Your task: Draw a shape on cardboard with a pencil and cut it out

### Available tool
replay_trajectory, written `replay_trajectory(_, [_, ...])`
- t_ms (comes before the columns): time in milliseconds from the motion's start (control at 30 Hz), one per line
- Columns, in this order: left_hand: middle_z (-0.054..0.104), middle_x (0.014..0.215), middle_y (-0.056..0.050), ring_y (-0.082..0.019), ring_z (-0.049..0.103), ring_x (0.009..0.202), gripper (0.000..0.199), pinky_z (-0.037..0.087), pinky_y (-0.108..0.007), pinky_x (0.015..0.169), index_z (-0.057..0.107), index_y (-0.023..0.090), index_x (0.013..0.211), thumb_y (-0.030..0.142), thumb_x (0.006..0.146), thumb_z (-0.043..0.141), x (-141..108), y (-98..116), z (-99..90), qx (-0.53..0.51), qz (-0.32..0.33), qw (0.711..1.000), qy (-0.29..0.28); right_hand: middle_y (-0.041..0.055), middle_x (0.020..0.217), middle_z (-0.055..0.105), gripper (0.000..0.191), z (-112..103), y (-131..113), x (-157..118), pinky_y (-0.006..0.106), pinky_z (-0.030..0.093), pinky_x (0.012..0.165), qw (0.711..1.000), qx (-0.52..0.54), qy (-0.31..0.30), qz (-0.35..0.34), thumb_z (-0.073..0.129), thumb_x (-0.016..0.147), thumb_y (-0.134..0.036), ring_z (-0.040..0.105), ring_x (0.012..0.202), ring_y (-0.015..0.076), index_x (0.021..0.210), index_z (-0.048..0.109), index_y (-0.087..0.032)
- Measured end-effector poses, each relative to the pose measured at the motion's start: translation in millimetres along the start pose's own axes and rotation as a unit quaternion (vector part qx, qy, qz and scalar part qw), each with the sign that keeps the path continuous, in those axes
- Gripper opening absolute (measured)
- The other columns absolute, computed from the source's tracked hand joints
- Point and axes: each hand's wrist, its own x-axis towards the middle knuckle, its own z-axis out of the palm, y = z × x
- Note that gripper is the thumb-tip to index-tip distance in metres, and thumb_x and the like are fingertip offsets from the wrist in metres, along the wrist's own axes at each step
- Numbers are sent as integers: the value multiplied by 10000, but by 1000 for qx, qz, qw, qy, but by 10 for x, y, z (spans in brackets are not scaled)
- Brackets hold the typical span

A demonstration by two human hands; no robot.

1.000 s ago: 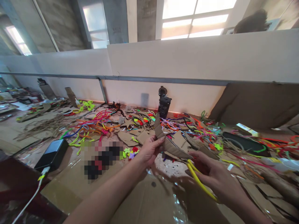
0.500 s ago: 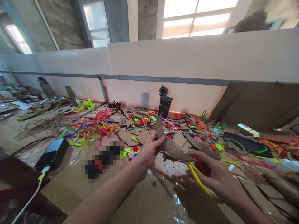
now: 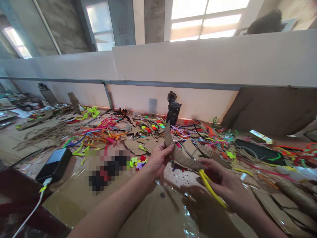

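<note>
A curved, crescent-like piece of cardboard is pinched near its middle between the thumb and fingers of my left hand. Its upper tip points up toward the dark bottle, and its lower tip reaches my right hand. There my right fingers are closed on a yellow pipe cleaner, whose upper end meets the cardboard's lower tip. Its lower stretch hangs beneath my palm. Whether the right fingertips also grip the cardboard is hard to see.
Coloured pipe cleaners and cardboard scraps litter the table. Behind stands a dark bottle with its lid up. At left lies a power bank with a white cable. Small pipe-cleaner flowers lie beside my left hand. A dark pouch is at right.
The yellow pipe cleaner has shifted slightly, and its two strands now sit closer together at the cardboard's lower tip. Both hands keep nearly the same pose, while the view moves a little.
</note>
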Motion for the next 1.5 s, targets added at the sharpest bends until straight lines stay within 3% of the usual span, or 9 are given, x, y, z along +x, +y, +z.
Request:
replay_trajectory(167, [781, 870, -46, -134, 699, 728, 397, 572, -225, 690, 760, 128, 909, 241, 593, 973, 26, 8, -27, 14, 12, 1000, 16, 4, 778, 644, 483, 0, 30, 16, 274, 454, 601, 1000, -15, -7, -1, 625, 842, -530, 613, 696, 202, 1204, 632, -210])
replay_trajectory(533, [778, 872, -40, -137, 685, 732, 430, 558, -240, 708, 763, 142, 934, 280, 587, 977, 8, 18, -28, 51, 19, 998, 14, -26, 658, 573, 379, -54, -109, -14, 260, 381, 546, 992, -118, 21, -41, 621, 809, -428, 520, 580, 168, 1116, 686, -215])
replay_trajectory(800, [785, 878, -53, -148, 700, 759, 431, 572, -250, 764, 770, 140, 929, 252, 571, 983, -19, 12, 1, 21, 0, 1000, 15, -50, 614, 544, 363, -35, -99, -15, 254, 357, 530, 992, -117, 20, -32, 622, 814, -404, 520, 555, 162, 1121, 682, -220])
replay_trajectory(1033, [784, 894, -52, -150, 696, 754, 434, 567, -249, 724, 763, 145, 965, 258, 600, 970, -12, 24, 4, 37, 21, 999, 12, -16, 716, 642, 360, -14, -77, 0, 260, 419, 575, 995, -91, 9, -43, 611, 847, -419, 578, 629, 177, 1129, 659, -200])
replay_trajectory(1300, [782, 930, -59, -168, 701, 795, 461, 571, -273, 771, 760, 152, 999, 252, 597, 962, -21, 14, 15, 51, 18, 999, 8, -39, 633, 571, 379, -14, -68, -1, 260, 366, 534, 990, -128, 26, -55, 620, 841, -411, 518, 567, 159, 1154, 682, -207])
replay_trajectory(1500, [786, 940, -75, -183, 713, 807, 466, 570, -286, 793, 754, 147, 1008, 237, 599, 957, -27, 3, 15, 40, 17, 999, 14, -55, 604, 515, 379, 9, -25, -3, 254, 357, 525, 994, -99, 22, -42, 631, 810, -390, 502, 557, 161, 1141, 686, -214])
